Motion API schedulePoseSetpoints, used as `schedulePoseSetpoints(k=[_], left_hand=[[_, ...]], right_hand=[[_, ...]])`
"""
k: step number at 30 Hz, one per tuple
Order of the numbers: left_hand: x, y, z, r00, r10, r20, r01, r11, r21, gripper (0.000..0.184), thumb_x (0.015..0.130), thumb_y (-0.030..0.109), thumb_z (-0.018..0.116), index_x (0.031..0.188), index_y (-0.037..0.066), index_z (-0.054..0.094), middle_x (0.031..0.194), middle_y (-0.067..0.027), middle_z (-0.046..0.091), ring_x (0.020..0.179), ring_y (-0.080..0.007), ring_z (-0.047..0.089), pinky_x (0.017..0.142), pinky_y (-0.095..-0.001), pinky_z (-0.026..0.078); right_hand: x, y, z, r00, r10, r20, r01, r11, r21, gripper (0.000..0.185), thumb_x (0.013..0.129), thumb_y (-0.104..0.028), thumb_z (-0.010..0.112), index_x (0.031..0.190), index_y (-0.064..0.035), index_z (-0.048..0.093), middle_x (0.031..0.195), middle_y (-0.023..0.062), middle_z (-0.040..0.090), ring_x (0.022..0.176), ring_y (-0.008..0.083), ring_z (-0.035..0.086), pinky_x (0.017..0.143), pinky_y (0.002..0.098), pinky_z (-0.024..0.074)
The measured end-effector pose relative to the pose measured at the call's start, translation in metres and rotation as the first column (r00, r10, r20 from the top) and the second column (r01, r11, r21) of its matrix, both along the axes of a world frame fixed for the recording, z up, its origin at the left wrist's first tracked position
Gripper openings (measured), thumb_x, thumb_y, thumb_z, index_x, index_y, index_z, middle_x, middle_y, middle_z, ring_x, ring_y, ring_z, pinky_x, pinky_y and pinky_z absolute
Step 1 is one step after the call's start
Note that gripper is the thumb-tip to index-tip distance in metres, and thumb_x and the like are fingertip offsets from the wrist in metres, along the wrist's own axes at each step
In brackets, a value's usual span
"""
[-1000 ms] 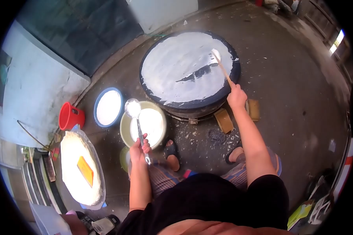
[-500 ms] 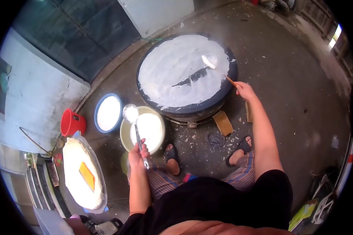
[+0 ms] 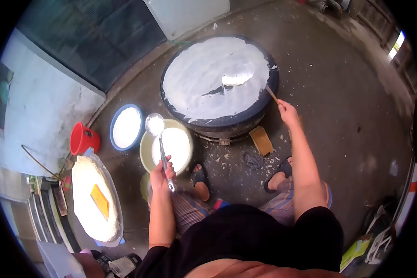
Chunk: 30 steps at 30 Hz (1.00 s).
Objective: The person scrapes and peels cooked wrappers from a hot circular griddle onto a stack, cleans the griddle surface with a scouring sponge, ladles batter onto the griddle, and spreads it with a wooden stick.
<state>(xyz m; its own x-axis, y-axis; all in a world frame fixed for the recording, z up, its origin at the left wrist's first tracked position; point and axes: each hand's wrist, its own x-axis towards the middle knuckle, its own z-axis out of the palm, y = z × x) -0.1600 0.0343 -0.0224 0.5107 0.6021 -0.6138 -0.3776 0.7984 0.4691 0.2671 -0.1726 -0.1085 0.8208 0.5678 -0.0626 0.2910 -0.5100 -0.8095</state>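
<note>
My left hand (image 3: 164, 173) is wrapped round the handle of a metal ladle (image 3: 162, 153), its bowl coated white and raised over the rim of a cream tub (image 3: 144, 160) of white batter (image 3: 175, 146). Closed on a wooden-handled spreader (image 3: 271, 94), my right hand (image 3: 288, 113) reaches beside a large round black griddle (image 3: 227, 124). A thin white layer of batter (image 3: 194, 74) covers most of the griddle. The spreader's head is blurred among a thick white lump of batter (image 3: 236, 79), next to a small dark bare patch.
Left of the tub stand a blue-rimmed basin (image 3: 118, 142) of white stuff and a red bucket (image 3: 84, 140). A tray (image 3: 117, 204) holds a pale heap with an orange flat scraper (image 3: 100, 201) on it. A brown box (image 3: 261, 141) lies below the griddle among scattered scraps.
My right hand has drawn the spreader's head and white lump left and slightly down across the griddle. The dark bare patch has shrunk. The ladle stays nearly still.
</note>
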Motion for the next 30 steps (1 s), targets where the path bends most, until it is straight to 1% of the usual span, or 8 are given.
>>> schedulePoseSetpoints(k=[2,9,11,12,16,19,25,30], left_hand=[[-0.001,-0.001,0.000,1.000,-0.015,0.012,0.015,1.000,-0.021,0.033,0.094,0.021,0.032,0.110,-0.006,0.043,0.073,-0.0066,0.045,0.051,-0.0108,0.036,0.042,-0.0219,0.031],[-0.001,-0.004,0.006,0.995,-0.090,-0.043,0.092,0.995,0.049,0.033,0.093,0.021,0.032,0.109,-0.005,0.045,0.071,-0.0073,0.046,0.050,-0.0109,0.037,0.042,-0.0225,0.031],[-0.002,-0.006,0.003,0.994,-0.085,-0.062,0.089,0.994,0.065,0.033,0.093,0.021,0.034,0.109,-0.005,0.046,0.070,-0.0079,0.047,0.049,-0.0113,0.038,0.042,-0.0230,0.031],[-0.001,-0.008,0.003,0.991,-0.109,-0.083,0.118,0.988,0.101,0.033,0.093,0.022,0.034,0.109,-0.005,0.046,0.070,-0.0080,0.047,0.049,-0.0114,0.038,0.042,-0.0231,0.031],[0.009,-0.012,0.011,0.976,-0.172,-0.137,0.192,0.969,0.158,0.033,0.093,0.022,0.034,0.108,-0.005,0.046,0.069,-0.0081,0.048,0.048,-0.0120,0.039,0.041,-0.0236,0.033],[0.008,-0.015,0.016,0.971,-0.219,-0.097,0.233,0.956,0.176,0.031,0.092,0.020,0.034,0.107,-0.005,0.046,0.067,-0.0091,0.049,0.047,-0.0129,0.040,0.039,-0.0239,0.033],[0.014,-0.024,0.032,0.931,-0.285,-0.228,0.342,0.899,0.272,0.029,0.090,0.017,0.036,0.106,-0.005,0.043,0.063,-0.0104,0.049,0.042,-0.0141,0.040,0.038,-0.0252,0.034],[0.049,-0.033,0.056,0.850,-0.333,-0.407,0.467,0.835,0.292,0.022,0.088,0.016,0.039,0.096,-0.003,0.045,0.059,-0.0085,0.049,0.040,-0.0146,0.040,0.037,-0.0262,0.035]], right_hand=[[-0.003,0.007,-0.040,0.988,-0.155,0.027,0.149,0.975,0.162,0.027,0.088,-0.018,0.046,0.110,-0.0085,0.058,0.105,0.0095,0.061,0.096,0.0215,0.058,0.084,0.0297,0.0434],[-0.056,0.017,0.010,0.955,0.215,0.205,-0.210,0.977,-0.044,0.027,0.088,-0.017,0.045,0.111,-0.0081,0.057,0.077,0.0086,0.063,0.062,0.0161,0.059,0.061,0.0279,0.0479],[-0.061,0.002,0.006,0.956,-0.128,-0.263,0.161,0.981,0.108,0.028,0.090,-0.018,0.042,0.114,-0.0094,0.056,0.065,0.0052,0.060,0.041,0.0112,0.047,0.043,0.0261,0.0422],[-0.065,0.002,-0.009,0.970,-0.179,-0.167,0.200,0.973,0.120,0.029,0.091,-0.018,0.040,0.115,-0.0106,0.055,0.063,0.0051,0.060,0.036,0.0096,0.042,0.037,0.0239,0.0374],[-0.124,0.039,-0.003,0.997,-0.059,-0.041,0.064,0.991,0.118,0.026,0.088,-0.014,0.045,0.108,-0.0064,0.058,0.062,0.0098,0.060,0.056,0.0162,0.061,0.060,0.0294,0.0470],[-0.123,0.041,0.010,0.992,0.062,0.108,-0.067,0.997,0.043,0.025,0.087,-0.014,0.045,0.107,-0.0076,0.058,0.063,0.0102,0.061,0.058,0.0176,0.061,0.059,0.0302,0.0469],[-0.142,0.037,-0.009,0.988,-0.144,-0.063,0.150,0.984,0.096,0.027,0.089,-0.013,0.043,0.112,-0.0083,0.056,0.062,0.0098,0.060,0.058,0.0152,0.060,0.058,0.0294,0.0462],[-0.168,0.061,0.002,0.999,0.029,-0.036,-0.026,0.998,0.062,0.028,0.088,-0.016,0.042,0.112,-0.0084,0.056,0.071,0.0125,0.062,0.066,0.0229,0.061,0.065,0.0330,0.0467]])
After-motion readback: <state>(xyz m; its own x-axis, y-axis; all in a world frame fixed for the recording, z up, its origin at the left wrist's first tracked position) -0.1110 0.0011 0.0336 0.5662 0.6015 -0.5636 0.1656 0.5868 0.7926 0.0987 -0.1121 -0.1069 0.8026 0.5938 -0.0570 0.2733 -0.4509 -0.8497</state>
